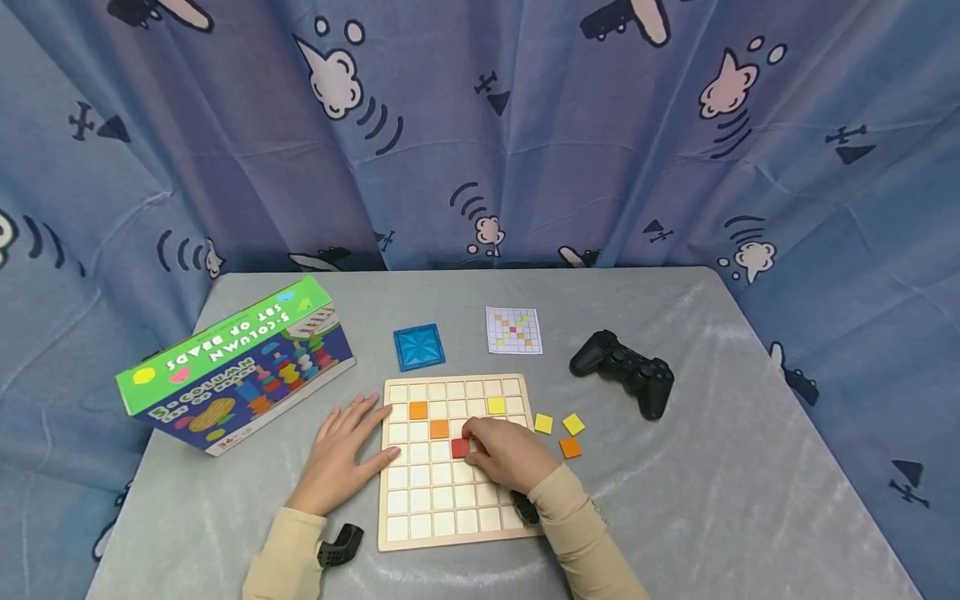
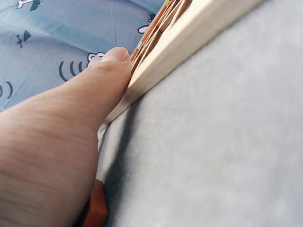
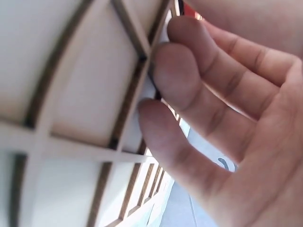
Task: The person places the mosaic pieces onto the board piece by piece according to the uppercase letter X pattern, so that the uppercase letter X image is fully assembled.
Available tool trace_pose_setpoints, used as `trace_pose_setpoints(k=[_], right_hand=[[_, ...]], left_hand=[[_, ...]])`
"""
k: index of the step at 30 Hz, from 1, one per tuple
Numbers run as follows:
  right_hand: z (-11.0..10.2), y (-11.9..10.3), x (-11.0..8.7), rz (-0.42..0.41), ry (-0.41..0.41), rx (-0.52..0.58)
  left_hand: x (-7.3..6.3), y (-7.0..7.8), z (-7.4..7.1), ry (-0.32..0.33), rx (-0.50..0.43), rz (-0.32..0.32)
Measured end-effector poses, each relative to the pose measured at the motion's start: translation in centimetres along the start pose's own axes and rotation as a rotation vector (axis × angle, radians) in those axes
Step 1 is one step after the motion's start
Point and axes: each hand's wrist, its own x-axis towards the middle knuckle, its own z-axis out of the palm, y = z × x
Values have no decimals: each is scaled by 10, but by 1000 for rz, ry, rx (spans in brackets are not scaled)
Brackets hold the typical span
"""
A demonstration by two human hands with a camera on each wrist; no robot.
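Wooden grid board lies flat near the middle of the grey table, in front of the blue printed curtain; it is about square, with no clear long axis, and its far edge runs nearly parallel to the table's far edge. Left of it, the bead-set box slants, its long axis running from near left to far right, its lettering upside down. The left hand lies palm down beside the board, released, fingers extended and spread, with the thumb on the wooden rim. The right hand reaches over the board from the right, fingers bent down, thumb and forefinger close to the red tile; I cannot tell whether they grasp it. A black controller lies to the right, beyond the board; a blue tray and a smaller pattern card lie past the far edge. Two orange tiles and the red one form a diagonal, with a yellow tile in the far right part; three loose tiles, two yellow and one orange, lie just off the right side.
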Motion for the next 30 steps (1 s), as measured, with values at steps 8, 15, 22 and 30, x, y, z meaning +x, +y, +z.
trace_pose_setpoints(k=[8, 15, 22, 30], right_hand=[[-1, 0, 1, 0, -4, 9], [-1, 0, 1, 11, -14, 26], [-2, 0, 1, 34, -33, 50], [-1, 2, 0, 33, -24, 51]], left_hand=[[0, 1, -1, 0, -2, 2], [0, 1, -1, 0, -2, 2], [0, 2, -1, -1, -7, -2], [0, 2, -1, 0, -7, -1]])
